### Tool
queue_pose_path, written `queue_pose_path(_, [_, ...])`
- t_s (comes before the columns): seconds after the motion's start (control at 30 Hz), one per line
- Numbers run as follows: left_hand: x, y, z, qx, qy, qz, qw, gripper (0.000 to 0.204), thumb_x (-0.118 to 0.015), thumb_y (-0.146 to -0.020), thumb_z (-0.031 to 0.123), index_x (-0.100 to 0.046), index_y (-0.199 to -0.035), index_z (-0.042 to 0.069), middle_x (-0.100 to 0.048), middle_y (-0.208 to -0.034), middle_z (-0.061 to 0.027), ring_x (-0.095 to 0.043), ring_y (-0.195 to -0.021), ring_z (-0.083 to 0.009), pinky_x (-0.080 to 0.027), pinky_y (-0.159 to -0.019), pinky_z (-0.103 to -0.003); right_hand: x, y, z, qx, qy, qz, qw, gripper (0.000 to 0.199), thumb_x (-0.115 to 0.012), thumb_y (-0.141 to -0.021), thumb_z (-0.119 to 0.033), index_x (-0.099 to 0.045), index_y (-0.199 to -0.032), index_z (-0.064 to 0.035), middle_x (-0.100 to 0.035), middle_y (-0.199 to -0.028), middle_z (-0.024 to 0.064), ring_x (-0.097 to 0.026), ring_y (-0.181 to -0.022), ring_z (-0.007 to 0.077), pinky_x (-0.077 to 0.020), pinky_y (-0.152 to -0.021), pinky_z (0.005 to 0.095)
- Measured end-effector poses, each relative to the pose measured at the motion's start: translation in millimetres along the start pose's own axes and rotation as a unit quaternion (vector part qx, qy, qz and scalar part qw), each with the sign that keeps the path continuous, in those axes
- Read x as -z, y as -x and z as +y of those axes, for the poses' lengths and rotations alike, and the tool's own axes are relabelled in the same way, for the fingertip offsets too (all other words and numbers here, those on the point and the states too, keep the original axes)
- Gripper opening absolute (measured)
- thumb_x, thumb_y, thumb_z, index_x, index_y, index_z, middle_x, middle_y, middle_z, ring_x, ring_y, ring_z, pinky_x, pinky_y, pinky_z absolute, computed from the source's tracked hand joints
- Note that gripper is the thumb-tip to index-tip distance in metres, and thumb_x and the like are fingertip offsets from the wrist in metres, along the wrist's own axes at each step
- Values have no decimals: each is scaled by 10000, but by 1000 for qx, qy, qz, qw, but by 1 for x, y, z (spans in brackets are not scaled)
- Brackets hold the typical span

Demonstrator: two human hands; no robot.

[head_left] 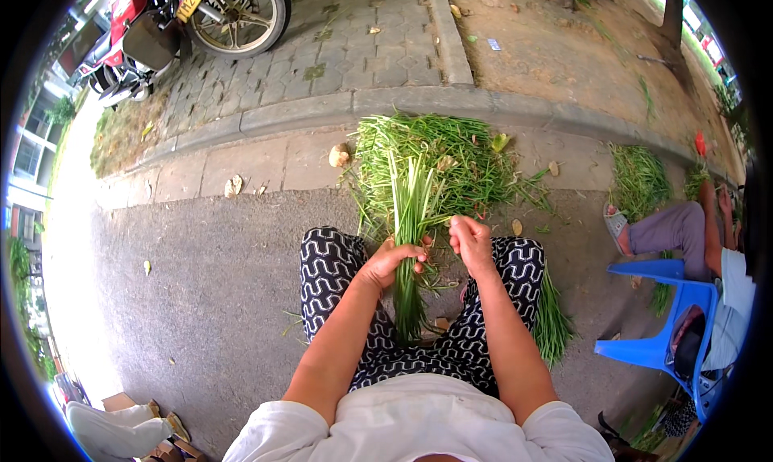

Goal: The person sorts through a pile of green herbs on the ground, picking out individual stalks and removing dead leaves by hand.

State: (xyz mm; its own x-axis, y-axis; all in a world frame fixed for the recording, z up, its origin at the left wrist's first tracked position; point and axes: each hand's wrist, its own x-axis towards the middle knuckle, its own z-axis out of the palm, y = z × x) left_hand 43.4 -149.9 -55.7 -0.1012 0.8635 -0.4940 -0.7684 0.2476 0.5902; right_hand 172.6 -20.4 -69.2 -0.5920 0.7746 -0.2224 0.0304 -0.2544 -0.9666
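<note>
My left hand [393,261] is closed around a bunch of chives [411,212] between my knees. The pale stem ends point away from me, and the dark green leaves hang down toward my lap. Just to the right, my right hand [471,241] is closed in a pinch at the end of a thin chive stalk [440,220] that sticks out from the bunch. Beyond both hands spreads a large loose heap of chives [467,160] on the ground. Another pile of long chives [552,321] lies beside my right knee.
A curb [282,112] runs behind the heap, with a motorcycle [229,15] parked at the far left. On the right, a person [684,228] sits by a blue plastic chair [668,317] near more chives [640,180]. Another person's legs [113,430] show at the lower left.
</note>
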Motion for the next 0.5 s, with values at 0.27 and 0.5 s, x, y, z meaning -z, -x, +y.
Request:
queue_pose_path(0.27, [6,0,-1,-10,7,36,999,297,-604,-719,67,-533,-999,-1,-563,-741,-53,-530,-581,-129,-466,-562,-252,35,-14,-16,15,-249,276,928,136,-575,-854,-204,-569,-805,-77,-527,-698,-23,-463,-509,65,-380,-441,221])
queue_pose_path(0.5, [6,-2,1,-27,-13,69,997,298,-611,-730,72,-530,-1011,15,-571,-749,-49,-545,-605,-137,-470,-588,-276,10,1,8,44,147,-97,983,252,-607,-839,-178,-597,-1051,-43,-529,-700,-21,-465,-555,50,-411,-451,213])
